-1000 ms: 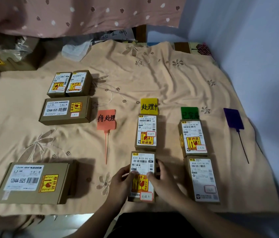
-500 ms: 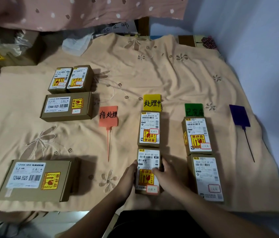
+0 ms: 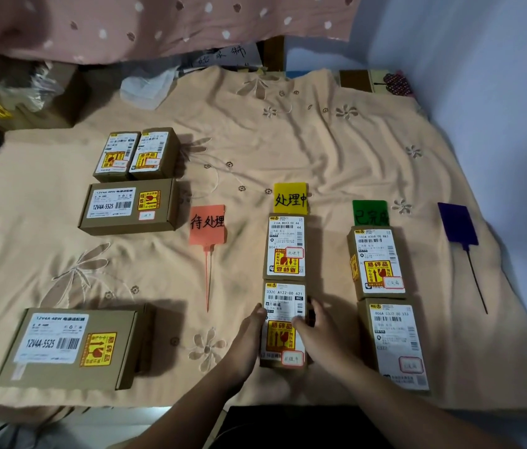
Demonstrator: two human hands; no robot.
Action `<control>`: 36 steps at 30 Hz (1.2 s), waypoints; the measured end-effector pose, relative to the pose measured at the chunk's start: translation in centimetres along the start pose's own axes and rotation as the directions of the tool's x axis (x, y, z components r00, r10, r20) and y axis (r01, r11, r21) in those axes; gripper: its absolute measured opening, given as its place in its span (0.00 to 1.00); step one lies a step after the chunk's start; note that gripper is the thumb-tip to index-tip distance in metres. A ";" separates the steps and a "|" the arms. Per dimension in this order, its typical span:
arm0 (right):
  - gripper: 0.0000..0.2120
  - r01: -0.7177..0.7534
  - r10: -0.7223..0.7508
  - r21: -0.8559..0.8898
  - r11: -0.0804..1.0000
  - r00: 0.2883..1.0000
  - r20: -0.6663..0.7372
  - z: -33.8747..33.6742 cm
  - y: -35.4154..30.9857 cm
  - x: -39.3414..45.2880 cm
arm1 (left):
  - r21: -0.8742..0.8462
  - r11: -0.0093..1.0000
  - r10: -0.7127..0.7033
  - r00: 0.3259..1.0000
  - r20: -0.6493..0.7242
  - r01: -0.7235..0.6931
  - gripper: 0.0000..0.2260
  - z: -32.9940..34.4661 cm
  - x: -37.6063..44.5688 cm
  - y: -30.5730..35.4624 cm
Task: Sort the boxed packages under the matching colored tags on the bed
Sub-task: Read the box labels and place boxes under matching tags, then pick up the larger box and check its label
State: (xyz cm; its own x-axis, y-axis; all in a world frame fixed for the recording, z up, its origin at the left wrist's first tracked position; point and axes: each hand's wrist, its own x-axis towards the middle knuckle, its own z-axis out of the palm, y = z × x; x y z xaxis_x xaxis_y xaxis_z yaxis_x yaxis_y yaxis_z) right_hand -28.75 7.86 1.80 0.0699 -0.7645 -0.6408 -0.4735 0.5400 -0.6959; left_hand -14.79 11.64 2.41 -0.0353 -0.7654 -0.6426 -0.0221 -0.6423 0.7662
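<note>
The near box (image 3: pixel 283 322) under the yellow tag (image 3: pixel 290 198) sits gripped between left hand (image 3: pixel 249 338) and right hand (image 3: pixel 317 335); right fingertips hide behind it, stamp text illegible.

Both forearms reach in from the lower edge, bare, converging toward the middle. Left hand (image 3: pixel 249 338) lies palm inward, fingers straight and together, thumb tip up at the top. Right hand (image 3: pixel 320 338) is knuckles-up, thumb pointing left, fingers curled down on the far side. The hands sit close, well short of touching each other.
</note>
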 end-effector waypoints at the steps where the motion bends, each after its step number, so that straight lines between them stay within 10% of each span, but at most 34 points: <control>1: 0.20 0.001 -0.001 0.001 1.000 1.000 -0.010 -0.2 0.1 0.1 | 0.004 1.000 -0.006 1.000 -0.012 0.006 0.18 -0.2 -0.1 0.0; 5: 0.34 0.088 -0.092 -0.043 0.995 0.991 -0.095 -1.3 1.2 0.7 | 0.048 0.998 0.051 0.975 -0.215 -0.041 0.21 -1.3 -0.1 0.2; 11: 0.21 0.361 -0.359 -0.024 0.932 0.917 -0.171 -1.7 -5.0 -0.6 | 0.084 0.955 0.293 0.856 -0.427 -0.285 0.03 -3.5 0.6 2.8; 20: 0.11 0.514 -0.506 0.021 0.857 0.850 -0.145 3.9 -13.2 1.6 | 0.008 0.878 0.401 0.725 -0.560 -0.479 0.12 -10.5 0.2 7.7; 28: 0.10 0.501 -0.480 0.145 0.853 0.863 -0.159 10.7 -19.7 6.3 | 0.127 0.900 0.358 0.538 -0.763 -0.417 0.20 -22.1 1.4 9.6; 32: 0.19 0.481 -0.469 0.038 0.876 0.869 -0.159 13.9 -22.3 9.3 | 0.127 0.914 0.349 0.585 -0.732 -0.386 0.07 -26.7 4.0 9.9; 36: 0.09 0.412 -0.406 0.027 0.911 0.906 -0.121 16.9 -23.7 12.8 | 0.190 0.964 0.265 0.566 -0.781 -0.188 0.31 -30.6 7.5 8.9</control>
State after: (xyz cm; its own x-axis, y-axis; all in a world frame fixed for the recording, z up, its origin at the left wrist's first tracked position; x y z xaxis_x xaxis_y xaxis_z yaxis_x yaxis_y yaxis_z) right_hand -1.84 -8.81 4.58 0.1491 -0.9543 -0.2590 -0.3790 0.1867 -0.9063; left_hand 15.34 -1.06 4.19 0.7546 -0.6351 -0.1651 -0.2046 -0.4668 0.8603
